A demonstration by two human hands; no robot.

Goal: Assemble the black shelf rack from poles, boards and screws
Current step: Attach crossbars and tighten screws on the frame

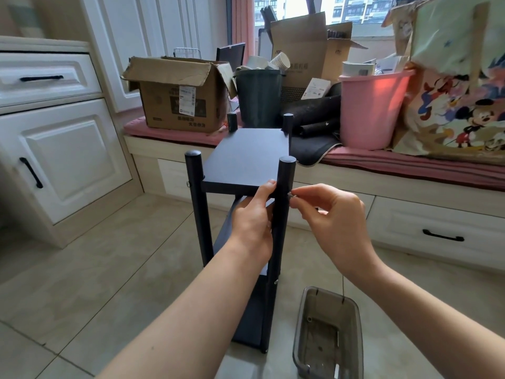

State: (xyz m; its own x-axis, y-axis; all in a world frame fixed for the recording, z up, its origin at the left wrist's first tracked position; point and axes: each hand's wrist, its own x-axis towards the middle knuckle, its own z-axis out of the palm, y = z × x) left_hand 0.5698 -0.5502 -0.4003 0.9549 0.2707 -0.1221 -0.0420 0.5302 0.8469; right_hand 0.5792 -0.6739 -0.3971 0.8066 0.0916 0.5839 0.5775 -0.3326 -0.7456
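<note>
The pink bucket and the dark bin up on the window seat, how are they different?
The pink bucket is wider and paler than the dark bin. The dark bin is piled with paper cups, while white packets poke out of the pink bucket. The dark bin stands behind the shelf rack, the pink bucket further right. Both stand upright on the pink cushion.

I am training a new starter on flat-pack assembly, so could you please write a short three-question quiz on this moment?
1. True or false: the left hand steadies the near right black round pole below the flat black top board.
2. What does the right hand pinch against that pole? A) a small silver screw B) a paper cup C) a drawer handle
3. Fill in: the translucent grey plastic tray sits on the ____ beside the rack.

Key: 1 true; 2 A; 3 floor.
</note>
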